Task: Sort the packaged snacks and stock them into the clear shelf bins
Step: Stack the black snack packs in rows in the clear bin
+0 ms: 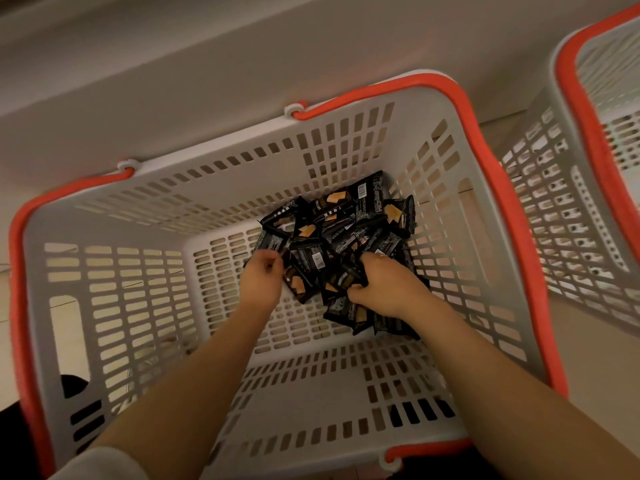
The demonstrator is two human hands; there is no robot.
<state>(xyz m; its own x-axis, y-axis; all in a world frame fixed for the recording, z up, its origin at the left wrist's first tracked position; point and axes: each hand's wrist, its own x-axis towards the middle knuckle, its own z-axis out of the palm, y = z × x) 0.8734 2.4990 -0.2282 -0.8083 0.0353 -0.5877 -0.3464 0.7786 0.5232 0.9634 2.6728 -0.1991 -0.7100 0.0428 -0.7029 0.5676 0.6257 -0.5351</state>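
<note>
Head view: snack packs (341,244) lie heaped at the basket (104,216) floor's far right. Left hand (261,277) pinches one pack at the heap's left edge; right hand (384,282) grips several near its middle

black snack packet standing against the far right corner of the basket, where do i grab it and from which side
Take the packet by its upper crimped end, coming straight down from above. It leans nearly upright against the basket wall, so that top edge is free, while its lower end is buried in the pile. The right hand looks nearer, but already seems to hold a packet.
</note>
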